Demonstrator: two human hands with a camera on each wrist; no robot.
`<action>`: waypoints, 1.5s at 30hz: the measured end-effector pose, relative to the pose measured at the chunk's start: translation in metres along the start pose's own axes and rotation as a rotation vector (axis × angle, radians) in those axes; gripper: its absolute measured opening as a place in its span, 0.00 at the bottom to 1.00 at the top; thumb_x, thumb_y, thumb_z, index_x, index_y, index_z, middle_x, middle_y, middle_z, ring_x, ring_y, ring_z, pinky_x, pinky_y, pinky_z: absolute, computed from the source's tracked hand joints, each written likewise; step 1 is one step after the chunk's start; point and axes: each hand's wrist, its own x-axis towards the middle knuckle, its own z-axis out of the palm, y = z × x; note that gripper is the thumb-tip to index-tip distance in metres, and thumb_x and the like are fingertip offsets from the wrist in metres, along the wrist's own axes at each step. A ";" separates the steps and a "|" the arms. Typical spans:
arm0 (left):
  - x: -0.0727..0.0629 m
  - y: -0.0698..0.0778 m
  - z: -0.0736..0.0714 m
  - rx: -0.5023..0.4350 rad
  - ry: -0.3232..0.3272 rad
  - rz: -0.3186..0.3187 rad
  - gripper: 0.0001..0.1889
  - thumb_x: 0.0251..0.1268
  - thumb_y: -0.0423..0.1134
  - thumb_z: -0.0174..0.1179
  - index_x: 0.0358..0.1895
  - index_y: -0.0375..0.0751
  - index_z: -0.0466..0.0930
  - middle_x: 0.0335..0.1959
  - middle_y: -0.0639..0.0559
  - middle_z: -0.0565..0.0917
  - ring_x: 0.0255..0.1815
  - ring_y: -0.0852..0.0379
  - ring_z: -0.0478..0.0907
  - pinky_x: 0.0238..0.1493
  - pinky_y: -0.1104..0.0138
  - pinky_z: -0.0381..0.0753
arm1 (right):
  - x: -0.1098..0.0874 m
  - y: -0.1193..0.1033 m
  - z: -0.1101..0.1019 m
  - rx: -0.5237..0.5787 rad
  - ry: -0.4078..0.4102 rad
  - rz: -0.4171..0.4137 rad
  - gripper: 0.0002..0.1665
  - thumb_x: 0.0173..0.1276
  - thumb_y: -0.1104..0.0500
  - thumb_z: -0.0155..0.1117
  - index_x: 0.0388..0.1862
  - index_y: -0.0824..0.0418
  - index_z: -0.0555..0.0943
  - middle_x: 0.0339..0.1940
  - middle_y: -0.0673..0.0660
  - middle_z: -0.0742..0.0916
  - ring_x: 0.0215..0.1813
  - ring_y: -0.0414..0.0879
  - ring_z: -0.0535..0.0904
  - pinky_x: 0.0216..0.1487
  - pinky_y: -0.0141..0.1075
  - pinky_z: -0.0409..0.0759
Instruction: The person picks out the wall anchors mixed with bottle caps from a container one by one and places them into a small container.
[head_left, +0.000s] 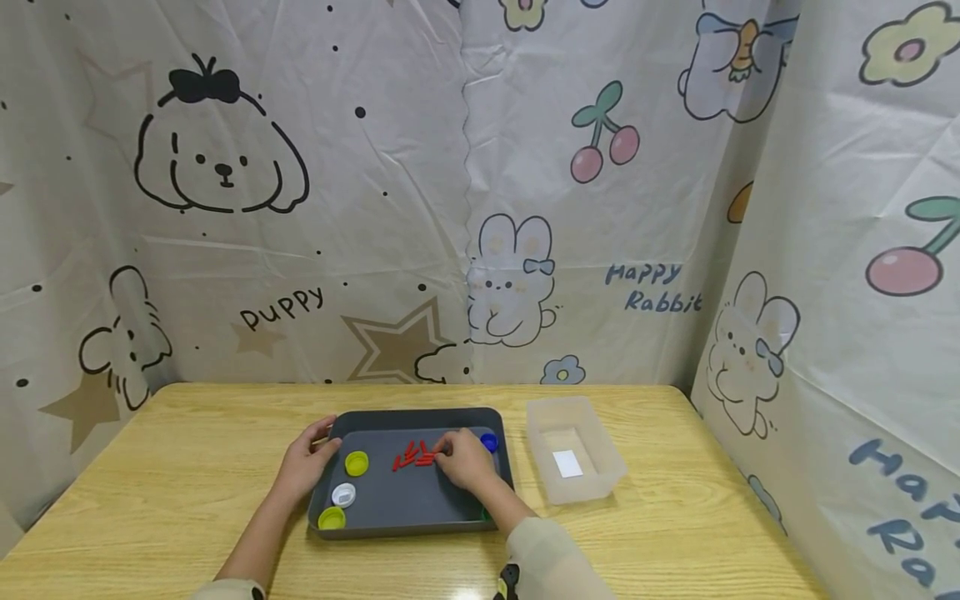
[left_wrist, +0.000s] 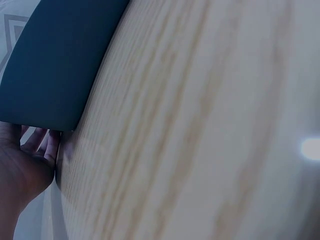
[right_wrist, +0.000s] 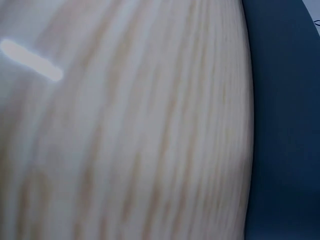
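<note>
Thin red sticks [head_left: 425,459] lie in a loose pile mid-floor of a dark-grey rectangular tray [head_left: 405,504]. Person's R hand [head_left: 467,460] has fingertips at pile's R end; can't tell if they pinch a stick. L hand [head_left: 307,457] grips tray's L rim. Tray's L side: 2 round yellow caps [head_left: 356,463] w/ round white cap [head_left: 343,495] btwn; far R, round blue cap [head_left: 489,442]. Translucent plastic box [head_left: 585,490] w/ white card [head_left: 567,463] stands R of tray on wood-grain table [head_left: 225,433].

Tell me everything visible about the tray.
A shallow, dark gray rectangular tray with rounded corners, plastic-looking, lying flat on the wooden table left of the translucent box. The left hand holds its left rim; the right hand reaches over its floor. It carries red sticks, yellow caps, a white cap, a blue cap and something green.
</note>
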 end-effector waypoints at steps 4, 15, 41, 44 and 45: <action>-0.001 0.002 0.000 -0.004 0.003 0.006 0.26 0.71 0.37 0.47 0.70 0.37 0.58 0.65 0.31 0.66 0.60 0.38 0.70 0.59 0.52 0.72 | 0.000 0.000 -0.002 0.010 -0.007 0.001 0.03 0.61 0.57 0.64 0.33 0.53 0.84 0.32 0.50 0.78 0.30 0.40 0.71 0.27 0.32 0.68; -0.002 0.002 0.001 -0.009 0.004 0.006 0.26 0.71 0.37 0.47 0.69 0.37 0.58 0.65 0.31 0.66 0.60 0.37 0.70 0.58 0.53 0.73 | -0.002 0.002 -0.013 0.119 -0.022 -0.021 0.04 0.60 0.60 0.63 0.34 0.58 0.83 0.32 0.52 0.79 0.29 0.40 0.73 0.27 0.31 0.71; -0.003 -0.001 0.001 -0.002 -0.002 -0.003 0.26 0.72 0.38 0.46 0.70 0.38 0.57 0.66 0.31 0.65 0.61 0.37 0.68 0.59 0.52 0.71 | -0.010 -0.003 -0.046 0.109 0.010 -0.120 0.03 0.61 0.59 0.64 0.32 0.56 0.84 0.31 0.51 0.79 0.30 0.40 0.71 0.28 0.31 0.71; -0.002 -0.002 0.001 0.000 -0.005 -0.001 0.26 0.72 0.38 0.46 0.70 0.38 0.57 0.65 0.31 0.65 0.61 0.38 0.69 0.57 0.55 0.72 | -0.010 -0.002 -0.049 0.081 0.016 -0.117 0.03 0.60 0.58 0.64 0.32 0.55 0.84 0.31 0.50 0.78 0.30 0.40 0.70 0.28 0.31 0.69; -0.001 -0.002 0.002 -0.002 -0.007 0.000 0.26 0.72 0.38 0.46 0.70 0.38 0.57 0.65 0.31 0.65 0.61 0.39 0.69 0.56 0.55 0.72 | -0.010 -0.002 -0.049 0.075 0.020 -0.121 0.03 0.60 0.58 0.64 0.32 0.55 0.84 0.30 0.50 0.78 0.29 0.40 0.70 0.28 0.31 0.70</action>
